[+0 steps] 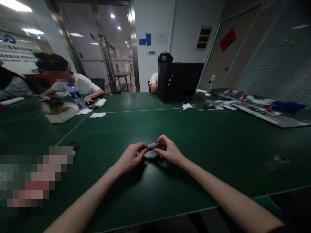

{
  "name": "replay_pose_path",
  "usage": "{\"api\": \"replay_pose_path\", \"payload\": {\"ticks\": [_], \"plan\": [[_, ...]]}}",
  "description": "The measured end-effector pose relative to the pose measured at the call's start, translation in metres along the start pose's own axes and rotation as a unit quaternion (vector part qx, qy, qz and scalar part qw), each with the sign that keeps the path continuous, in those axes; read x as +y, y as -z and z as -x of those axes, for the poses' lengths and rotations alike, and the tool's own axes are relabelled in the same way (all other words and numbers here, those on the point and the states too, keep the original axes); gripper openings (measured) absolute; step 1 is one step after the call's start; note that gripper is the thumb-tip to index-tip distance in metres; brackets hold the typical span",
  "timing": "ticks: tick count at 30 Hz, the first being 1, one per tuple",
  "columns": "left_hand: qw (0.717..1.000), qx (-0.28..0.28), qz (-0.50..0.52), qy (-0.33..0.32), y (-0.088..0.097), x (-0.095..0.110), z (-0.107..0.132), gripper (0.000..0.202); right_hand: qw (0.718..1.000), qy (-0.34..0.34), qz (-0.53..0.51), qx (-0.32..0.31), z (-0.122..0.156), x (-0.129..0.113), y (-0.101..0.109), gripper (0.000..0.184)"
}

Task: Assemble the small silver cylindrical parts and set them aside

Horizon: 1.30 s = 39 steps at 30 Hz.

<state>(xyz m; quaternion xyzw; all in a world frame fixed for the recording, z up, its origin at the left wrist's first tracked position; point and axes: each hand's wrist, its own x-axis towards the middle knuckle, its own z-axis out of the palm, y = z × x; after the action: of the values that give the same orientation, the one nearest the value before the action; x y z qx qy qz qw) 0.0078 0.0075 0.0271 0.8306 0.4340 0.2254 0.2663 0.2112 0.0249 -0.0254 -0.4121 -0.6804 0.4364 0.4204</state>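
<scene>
A small silver electric motor (152, 146) is held a little above the green table, between the fingertips of both hands. My left hand (133, 156) pinches its left end with thumb and forefinger. At the other end, my right hand (169, 150) grips it with thumb and curled fingers. Part of the motor's right end is hidden by those fingers. The hands' shadows fall on the tabletop just below.
A grey metal cylinder (277, 162) stands at the right. Beyond lie an open white box (60, 115), a water bottle (77, 97), a black case (181, 81) and a cluttered board (264, 111). Two co-workers sit across the green table (136, 124).
</scene>
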Motion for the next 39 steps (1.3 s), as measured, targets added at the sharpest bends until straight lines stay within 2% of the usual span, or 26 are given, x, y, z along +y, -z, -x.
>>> {"api": "replay_pose_path", "payload": {"ticks": [6,10,19,39], "plan": [[1.0,-0.007,-0.006,-0.002,-0.002,-0.002,0.0,0.025,0.994,0.051,0.1,-0.018,0.004,-0.009,0.003,0.043],[1.0,-0.014,-0.001,-0.001,-0.001,-0.003,0.0,0.024,0.987,0.079,0.136,-0.029,0.005,-0.012,0.005,0.032],[0.998,-0.055,0.007,0.012,-0.004,-0.004,-0.001,0.029,0.983,0.098,0.153,-0.004,0.004,-0.012,0.003,0.028],[0.998,-0.056,0.008,0.015,-0.006,-0.005,0.0,0.027,0.98,0.094,0.175,-0.015,0.005,-0.014,0.002,0.027]]}}
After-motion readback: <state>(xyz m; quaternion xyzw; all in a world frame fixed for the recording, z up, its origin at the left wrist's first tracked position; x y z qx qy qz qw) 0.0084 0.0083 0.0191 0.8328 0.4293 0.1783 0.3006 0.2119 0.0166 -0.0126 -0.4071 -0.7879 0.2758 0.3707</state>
